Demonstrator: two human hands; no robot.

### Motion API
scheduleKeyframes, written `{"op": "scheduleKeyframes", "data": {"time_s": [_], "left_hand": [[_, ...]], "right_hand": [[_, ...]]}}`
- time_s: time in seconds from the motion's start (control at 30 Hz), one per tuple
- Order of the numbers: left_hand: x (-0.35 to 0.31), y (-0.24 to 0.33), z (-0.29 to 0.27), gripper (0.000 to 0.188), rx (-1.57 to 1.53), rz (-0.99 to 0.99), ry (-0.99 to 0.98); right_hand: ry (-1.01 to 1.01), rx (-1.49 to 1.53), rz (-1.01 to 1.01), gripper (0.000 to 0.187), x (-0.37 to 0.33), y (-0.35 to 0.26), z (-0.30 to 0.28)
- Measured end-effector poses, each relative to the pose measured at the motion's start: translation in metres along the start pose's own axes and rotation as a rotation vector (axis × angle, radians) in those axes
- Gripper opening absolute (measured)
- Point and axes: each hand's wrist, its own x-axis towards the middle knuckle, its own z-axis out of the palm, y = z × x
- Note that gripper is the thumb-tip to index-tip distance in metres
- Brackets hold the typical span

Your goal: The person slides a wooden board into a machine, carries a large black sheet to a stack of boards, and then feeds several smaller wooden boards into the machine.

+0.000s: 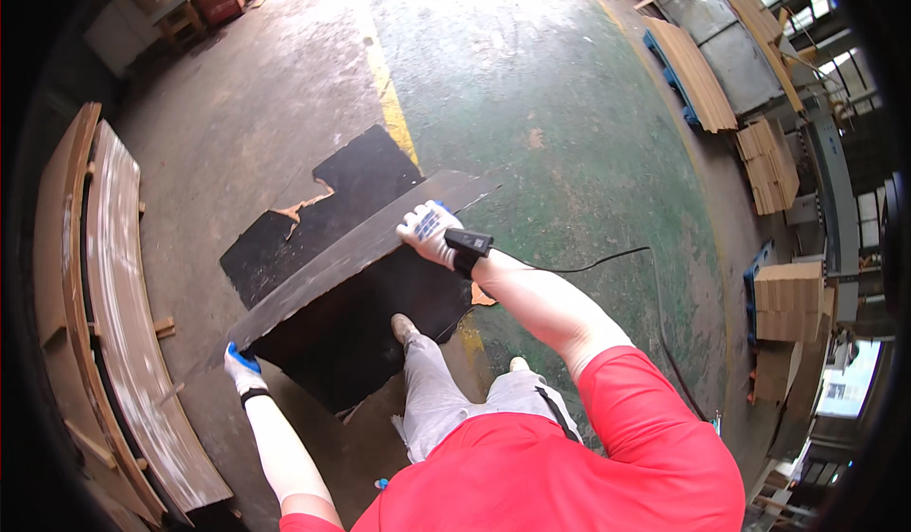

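Note:
A long, thin grey panel (332, 252) slants across in front of me, from near left to far right. My left hand (245, 369), in a white and blue work glove, is closed on its near left end. My right hand (427, 233), gloved the same way, grips its near edge toward the far right end, fingers over the top face. Beneath the panel a black sheet (370, 167) with ragged, torn edges lies on the floor. Torn spots on it show a tan layer. The panel hides a strip of this sheet, and whether the two touch I cannot tell.
Stacked long boards (123, 276) lie along the left side. Flat brown stacks (697, 72) and brown piles (792, 299) line the right. A black cable (607, 254) runs from a small box (468, 241) on my right wrist. My shoe (403, 327) stands on the black sheet.

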Motion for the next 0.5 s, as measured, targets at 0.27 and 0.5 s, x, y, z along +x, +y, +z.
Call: {"op": "scheduleKeyframes", "data": {"time_s": [0.27,0.5], "left_hand": [[-0.189,0.035,-0.011,0.030,1.168,0.707,0.100],[-0.365,-0.025,0.063,0.024,1.253,1.287,0.196]], "right_hand": [[0.223,-0.020,0.037,0.005,-0.145,-0.010,-0.011],[0.635,-0.083,0.154,0.006,-0.280,-0.012,-0.048]]}}
